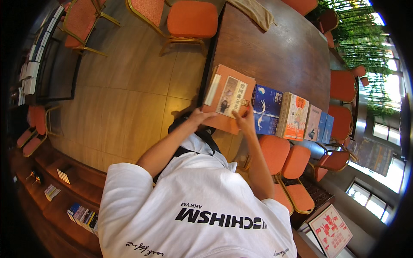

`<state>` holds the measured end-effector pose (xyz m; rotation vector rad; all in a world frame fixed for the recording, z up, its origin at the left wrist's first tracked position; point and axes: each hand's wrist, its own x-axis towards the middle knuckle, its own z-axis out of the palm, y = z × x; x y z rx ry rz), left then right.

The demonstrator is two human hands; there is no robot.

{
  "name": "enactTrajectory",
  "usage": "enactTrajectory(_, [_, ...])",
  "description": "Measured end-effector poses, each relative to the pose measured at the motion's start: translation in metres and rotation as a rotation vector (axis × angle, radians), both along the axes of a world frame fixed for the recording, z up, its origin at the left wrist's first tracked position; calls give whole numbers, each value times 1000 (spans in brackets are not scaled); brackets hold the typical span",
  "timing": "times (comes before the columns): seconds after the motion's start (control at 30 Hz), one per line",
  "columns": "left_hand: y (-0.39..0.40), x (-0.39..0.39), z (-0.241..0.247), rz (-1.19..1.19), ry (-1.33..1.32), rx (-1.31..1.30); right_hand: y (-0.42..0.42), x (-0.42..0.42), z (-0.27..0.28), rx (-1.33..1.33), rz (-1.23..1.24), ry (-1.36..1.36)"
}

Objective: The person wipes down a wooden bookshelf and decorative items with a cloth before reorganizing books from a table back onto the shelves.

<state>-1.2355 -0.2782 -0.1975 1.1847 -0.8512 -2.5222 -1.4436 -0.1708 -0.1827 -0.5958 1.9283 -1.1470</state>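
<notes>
Both of my hands grip an orange-covered book [215, 121] with a picture panel and writing on its front, near the corner of a dark wooden table [274, 48]. My left hand [197, 118] holds its lower left edge, thumb on the cover. At the lower right edge is my right hand [244, 120], its thumb also on the cover. Just right of that hand a blue book [267, 106] lies on the table. Beyond it, in a row, are an orange and white book [296, 117], a pinkish-grey book [313, 121] and small blue books [328, 127].
A tan cloth [255, 13] lies at the table's far edge. Orange padded chairs [192, 19] with gold frames stand around the table. A wooden bookshelf [74, 180] with books is at the lower left, a framed sign [330, 230] at the lower right.
</notes>
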Motion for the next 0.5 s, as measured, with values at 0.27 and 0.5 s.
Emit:
enactTrajectory(0.27, [-7, 36, -9, -134, -86, -217, 26, 28, -14, -18, 97, 382])
enactTrajectory(0.5, [-19, 23, -13, -144, -91, -221, 30, 20, -3, 66, 20, 374])
